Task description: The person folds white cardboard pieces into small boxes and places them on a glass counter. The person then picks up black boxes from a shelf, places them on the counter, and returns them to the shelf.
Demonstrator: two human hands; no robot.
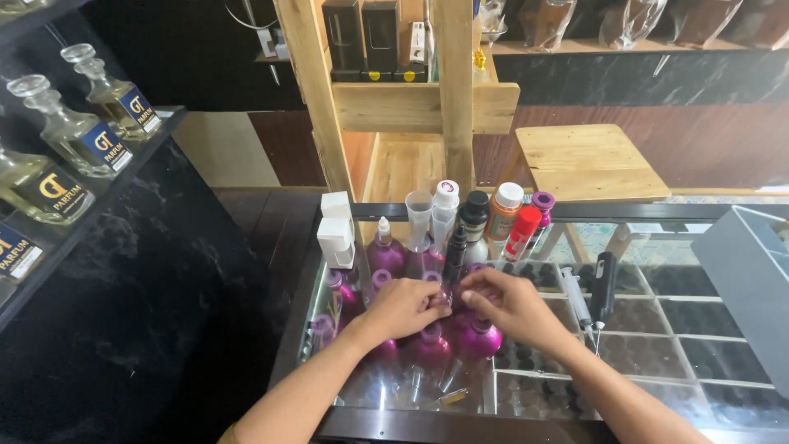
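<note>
On the glass counter top (657, 345), toward its left end, both hands meet over a cluster of magenta bottles (427, 345). Left hand (403, 306): fingers curled inward, tips pressed against something small at the neck of a bottle in the middle of the cluster; the item itself is hidden by the fingers, cannot tell what it is. Right hand (514, 304): fingers bent, thumb and forefinger drawn together at the same spot, touching the left fingertips; whether it grips a cap or the bottle neck cannot be told. Both forearms enter from the bottom edge.

Bottle cluster: round-bodied, shiny magenta, several standing close together and touching, some with small purple caps, one with a white dropper tip (383, 230) at the back.

Behind the cluster, in a row: two white pump heads (336, 234), a clear plastic funnel (419, 215), a white-capped bottle (445, 205), a black-capped bottle (473, 218), an orange bottle with white cap (503, 212), a red spray can (521, 234).

Right of the hands: a syringe (578, 302) and a black pen-like tool (604, 284) lie flat on the glass, just beside each other. Grey bin (744, 271) at far right edge. Under the glass, a grid of compartments with dark caps.

Left side: dark shelf with clear stoppered decanters (78, 131) of pale yellow liquid. Wooden stool (588, 160) beyond the counter.
</note>
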